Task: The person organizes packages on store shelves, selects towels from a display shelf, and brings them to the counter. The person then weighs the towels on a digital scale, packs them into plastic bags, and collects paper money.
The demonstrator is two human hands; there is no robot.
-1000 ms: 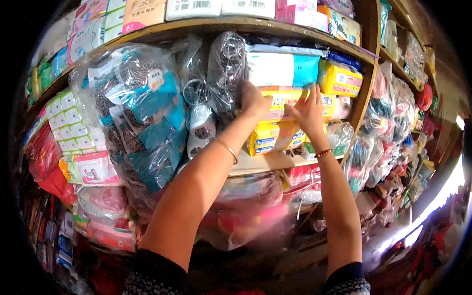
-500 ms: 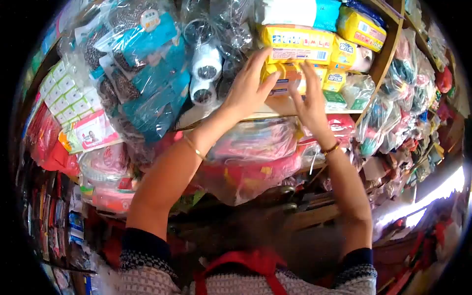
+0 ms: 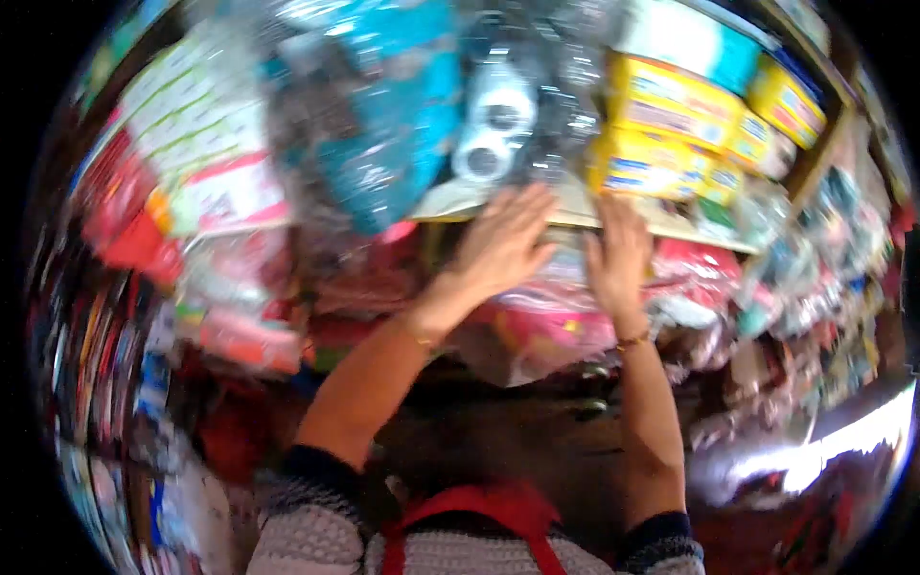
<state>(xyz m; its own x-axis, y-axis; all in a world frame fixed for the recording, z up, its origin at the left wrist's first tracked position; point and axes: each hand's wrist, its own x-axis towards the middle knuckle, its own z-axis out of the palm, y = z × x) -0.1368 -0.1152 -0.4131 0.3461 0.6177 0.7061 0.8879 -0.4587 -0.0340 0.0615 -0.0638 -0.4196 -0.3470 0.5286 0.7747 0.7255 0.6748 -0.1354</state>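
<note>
My left hand (image 3: 506,238) reaches flat toward the front edge of a pale shelf board (image 3: 573,203), fingers stretched out with nothing in them. Beside it, my right hand (image 3: 621,247) is open, its fingertips at the shelf edge just under the lower yellow pack (image 3: 656,165). Blur hides whether either hand touches the board. Another yellow pack (image 3: 676,101) with printed labels lies on top of the lower one. White cylindrical items (image 3: 498,120) in clear plastic stand on the shelf beyond my left hand.
Teal packages (image 3: 393,105) in clear plastic hang over the shelf at left, next to a sheet of small white packs (image 3: 196,115). Plastic-wrapped pink goods (image 3: 551,331) lie below the board. Bagged items (image 3: 834,240) hang at right, beyond a wooden upright (image 3: 819,125).
Both hands have come down from the yellow packs to the shelf edge. The lower packs now sit straight in the stack. The view has swung left, so the shelf appears further right.
</note>
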